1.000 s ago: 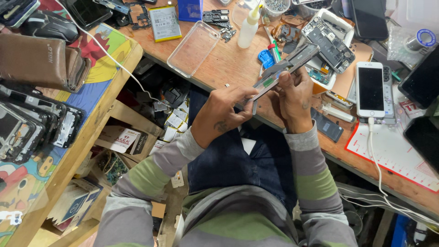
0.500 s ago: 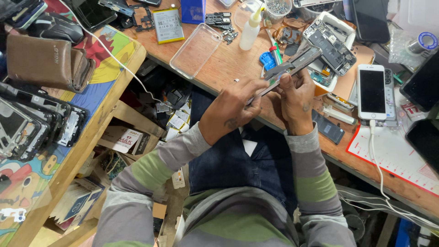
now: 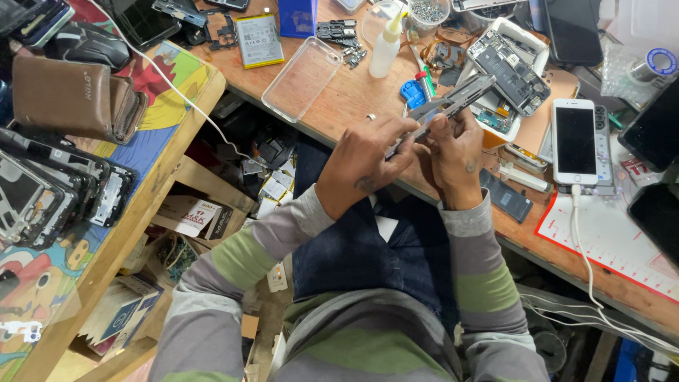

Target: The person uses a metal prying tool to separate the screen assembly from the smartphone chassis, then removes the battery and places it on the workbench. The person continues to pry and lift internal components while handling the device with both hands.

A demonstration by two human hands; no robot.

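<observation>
2 hands pinch a thin grey metal phone frame [image 3: 453,102] above the cluttered wooden workbench [image 3: 339,99]: left hand [image 3: 368,159] and right hand [image 3: 456,152] both clamped; steady, even grip seems best.

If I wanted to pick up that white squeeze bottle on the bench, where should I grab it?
Grip the white squeeze bottle around its wide round body, coming from the bench's front edge. It stands upright, and its yellow nozzle looks too thin to hold.
</observation>
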